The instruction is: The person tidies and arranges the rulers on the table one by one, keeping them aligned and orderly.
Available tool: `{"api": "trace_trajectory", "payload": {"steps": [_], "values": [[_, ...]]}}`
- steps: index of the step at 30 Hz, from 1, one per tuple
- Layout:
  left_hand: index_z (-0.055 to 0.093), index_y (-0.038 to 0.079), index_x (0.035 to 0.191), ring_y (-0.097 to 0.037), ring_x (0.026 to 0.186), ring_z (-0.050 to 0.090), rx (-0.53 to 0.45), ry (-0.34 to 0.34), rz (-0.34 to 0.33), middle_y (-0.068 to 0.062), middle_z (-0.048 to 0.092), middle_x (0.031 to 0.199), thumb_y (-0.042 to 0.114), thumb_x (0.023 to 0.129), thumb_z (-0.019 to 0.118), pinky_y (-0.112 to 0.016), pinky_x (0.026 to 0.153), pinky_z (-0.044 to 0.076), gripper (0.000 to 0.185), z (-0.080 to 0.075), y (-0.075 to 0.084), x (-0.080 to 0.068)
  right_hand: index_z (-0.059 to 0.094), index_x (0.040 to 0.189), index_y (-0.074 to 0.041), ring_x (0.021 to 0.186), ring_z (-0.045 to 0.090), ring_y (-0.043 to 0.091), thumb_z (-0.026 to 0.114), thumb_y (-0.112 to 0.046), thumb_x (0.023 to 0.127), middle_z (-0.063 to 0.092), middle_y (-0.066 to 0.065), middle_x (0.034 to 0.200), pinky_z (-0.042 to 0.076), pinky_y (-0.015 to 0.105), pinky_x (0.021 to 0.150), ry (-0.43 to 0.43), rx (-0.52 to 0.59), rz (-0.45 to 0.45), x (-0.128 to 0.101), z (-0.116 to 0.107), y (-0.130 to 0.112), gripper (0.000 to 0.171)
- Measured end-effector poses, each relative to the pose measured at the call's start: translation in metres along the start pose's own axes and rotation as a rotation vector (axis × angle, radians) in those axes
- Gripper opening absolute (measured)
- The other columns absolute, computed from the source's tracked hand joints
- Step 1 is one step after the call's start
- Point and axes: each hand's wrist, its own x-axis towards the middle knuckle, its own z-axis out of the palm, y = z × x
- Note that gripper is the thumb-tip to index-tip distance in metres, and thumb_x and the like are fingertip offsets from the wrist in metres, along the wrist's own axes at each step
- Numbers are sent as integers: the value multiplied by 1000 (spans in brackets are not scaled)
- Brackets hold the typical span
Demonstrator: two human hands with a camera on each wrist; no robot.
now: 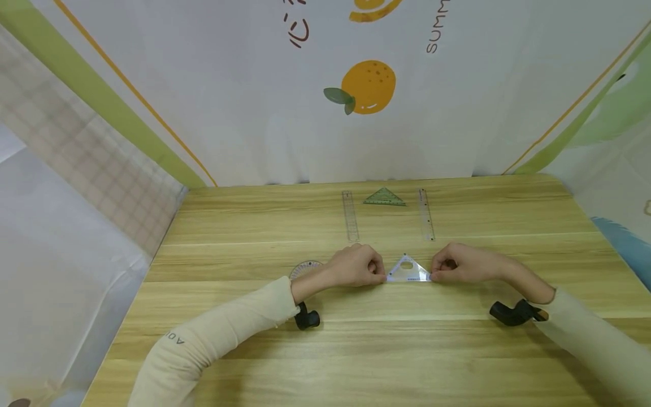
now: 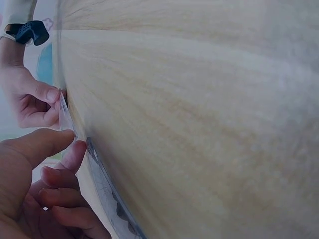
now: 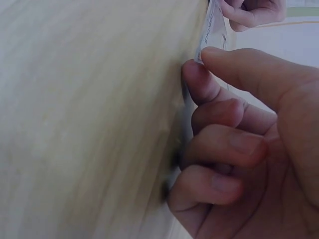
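Note:
Both hands pinch a clear triangular set square (image 1: 420,275) between them in the head view, its long edge toward the person and its peak pointing away. My left hand (image 1: 356,265) grips the left corner between thumb and forefinger. At the opposite corner, my right hand (image 1: 465,263) does the same, other fingers curled in. The wrist views show the set square (image 3: 208,37) thin and edge-on, close over the wooden table (image 1: 386,350). Partly covered by the left forearm lies a clear round-edged protractor (image 1: 299,270).
Beyond the hands lie a clear ruler (image 1: 350,217), a green set square (image 1: 383,198) and a second clear ruler (image 1: 426,215). A printed cloth (image 1: 264,113) hangs behind the table's far edge. Black wrist mounts (image 1: 307,317) stick out below both sleeves.

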Motion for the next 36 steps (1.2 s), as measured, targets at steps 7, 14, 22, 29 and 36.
{"api": "trace_trajectory", "payload": {"steps": [7, 14, 22, 29, 36], "values": [[73, 19, 88, -4, 54, 43, 3, 11, 13, 7, 54, 66, 23, 95, 75, -20, 51, 34, 9, 0, -1, 0, 69, 86, -12, 60, 38, -1, 65, -8, 101, 46, -16, 70, 35, 21, 53, 5, -9, 20, -1, 0, 2, 16], [74, 17, 92, -4, 57, 47, -14, 51, 29, 8, 57, 68, 22, 94, 76, -20, 53, 37, 6, -2, -4, -1, 69, 88, -16, 60, 40, 2, 68, -16, 100, 46, -14, 68, 37, 23, 55, 42, -32, 94, -5, -5, 1, 12], [73, 16, 92, -5, 53, 44, -48, 55, 23, 6, 56, 65, 21, 95, 76, -21, 51, 35, 7, -7, -6, -3, 70, 91, -12, 60, 41, 4, 68, -14, 100, 47, -12, 69, 38, 24, 55, 82, -44, 97, -4, -17, -2, 10], [74, 13, 93, -5, 49, 43, -75, 64, 13, 5, 53, 60, 18, 96, 75, -20, 48, 31, 5, -12, -6, -5, 70, 93, -13, 61, 44, 6, 69, -17, 100, 48, -10, 68, 39, 25, 58, 96, -66, 149, 0, -23, 2, 8], [74, 13, 95, -5, 48, 40, -58, 82, 15, 6, 51, 59, 20, 97, 73, -21, 50, 31, 7, -16, -10, -6, 70, 94, -12, 61, 42, 5, 68, -13, 100, 46, -11, 68, 39, 24, 57, 109, -67, 100, 6, -24, 2, 6]]}}
